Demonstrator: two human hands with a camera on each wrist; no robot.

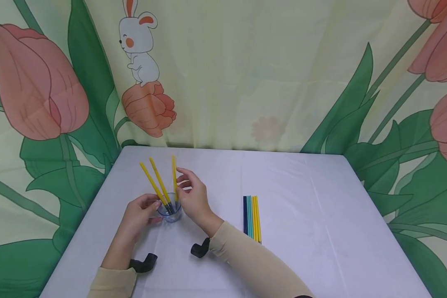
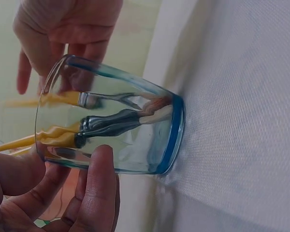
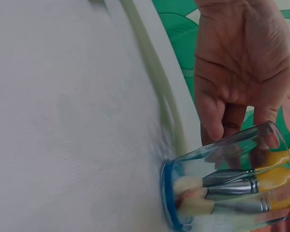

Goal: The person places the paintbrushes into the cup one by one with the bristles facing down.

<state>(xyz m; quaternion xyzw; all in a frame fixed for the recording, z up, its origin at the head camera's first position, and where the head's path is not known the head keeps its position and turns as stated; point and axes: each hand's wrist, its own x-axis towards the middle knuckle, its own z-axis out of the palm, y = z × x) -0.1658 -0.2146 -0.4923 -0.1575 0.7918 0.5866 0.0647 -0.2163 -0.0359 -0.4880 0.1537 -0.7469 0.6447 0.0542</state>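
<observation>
A clear glass cup [image 1: 172, 218] with a blue base stands upright on the table. My left hand [image 1: 139, 212] holds its left side between thumb and fingers. Inside the cup, two yellow paintbrushes [image 1: 151, 179] lean left, bristles down. A third yellow paintbrush [image 1: 174, 174] stands nearly upright at the cup's right side. Beside that brush is my right hand [image 1: 195, 198], its fingertips spread along the handle and not closed round it. In the left wrist view the third brush's handle is blurred, and the right hand [image 2: 72, 24] appears behind the cup [image 2: 150, 145].
Right of centre, a row of dark blue, teal and yellow brushes [image 1: 251, 215] lies on the white-covered table [image 1: 301, 198]; the right sleeve [image 1: 253, 260] passes in front of its lower end. Black wrist mounts [image 1: 144, 263] protrude by both wrists. A tulip-patterned curtain [image 1: 227, 82] hangs behind the table.
</observation>
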